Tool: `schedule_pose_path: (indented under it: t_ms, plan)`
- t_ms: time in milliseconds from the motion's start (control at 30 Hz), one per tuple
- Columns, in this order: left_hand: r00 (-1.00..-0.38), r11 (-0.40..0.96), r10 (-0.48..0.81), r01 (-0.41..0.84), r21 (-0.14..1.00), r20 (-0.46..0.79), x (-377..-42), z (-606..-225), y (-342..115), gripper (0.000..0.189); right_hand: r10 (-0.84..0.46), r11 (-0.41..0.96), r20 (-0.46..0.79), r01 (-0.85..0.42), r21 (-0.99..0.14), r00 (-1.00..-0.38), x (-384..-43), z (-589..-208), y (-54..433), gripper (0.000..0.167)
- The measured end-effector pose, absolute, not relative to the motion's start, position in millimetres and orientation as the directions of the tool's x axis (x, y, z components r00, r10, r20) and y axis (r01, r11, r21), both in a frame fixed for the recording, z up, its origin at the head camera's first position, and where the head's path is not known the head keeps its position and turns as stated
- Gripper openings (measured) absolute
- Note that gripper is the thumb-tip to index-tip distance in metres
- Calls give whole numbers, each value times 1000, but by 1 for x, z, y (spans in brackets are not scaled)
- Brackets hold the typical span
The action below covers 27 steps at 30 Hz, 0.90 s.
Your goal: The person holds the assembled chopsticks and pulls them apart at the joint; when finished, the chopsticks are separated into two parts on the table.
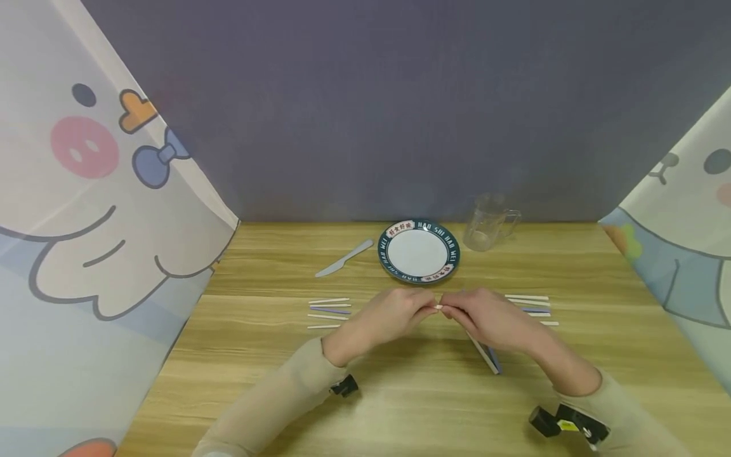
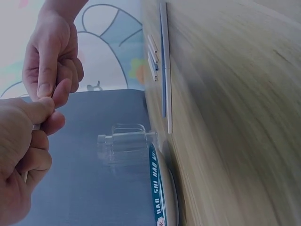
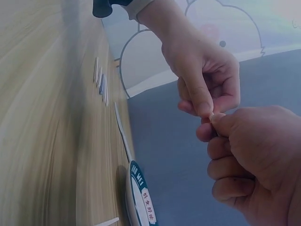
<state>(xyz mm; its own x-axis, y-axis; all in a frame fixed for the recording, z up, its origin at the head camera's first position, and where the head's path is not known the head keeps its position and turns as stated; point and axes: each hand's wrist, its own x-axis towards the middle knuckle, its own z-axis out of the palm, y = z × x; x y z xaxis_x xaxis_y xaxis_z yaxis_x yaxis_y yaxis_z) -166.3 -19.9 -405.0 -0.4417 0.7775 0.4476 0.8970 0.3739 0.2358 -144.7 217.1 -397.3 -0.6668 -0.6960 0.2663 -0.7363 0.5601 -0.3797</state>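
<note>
Pinched piece (image 1: 438, 306) mostly hidden, long stick (image 1: 483, 353) partly behind right hand (image 1: 492, 318)

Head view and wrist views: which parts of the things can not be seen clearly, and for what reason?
Pale piece, head view: the left hand and right hand cover most of it.
Two long sticks, head view: the right hand hides part of them.
Plate, left wrist view: cut off by the bottom edge.
Clear mug, left wrist view: see-through and blurred, so its outline is uncertain.
</note>
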Motion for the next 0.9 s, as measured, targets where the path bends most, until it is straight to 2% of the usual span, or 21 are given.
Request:
schedule_pose_path:
  t_ms: [233,467,733,900]
  plan:
    - [-454,382,772,891,247,444,-167,-405,-21,12,-704,555,271,-747,-366,-656,-146,-397,216,31]
    - [-440,352,773,897,267,458,-167,-403,-23,11,-726,538,259,-760,-364,-637,-147,-393,218,23]
    - [-445,349,761,894,281,471,-167,-403,-23,11,-725,531,267,-762,-372,-635,-148,-393,216,28]
    - [-447,345,766,893,290,463,-167,-400,-23,12,-729,526,283,-775,-350,-623,-148,-391,217,25]
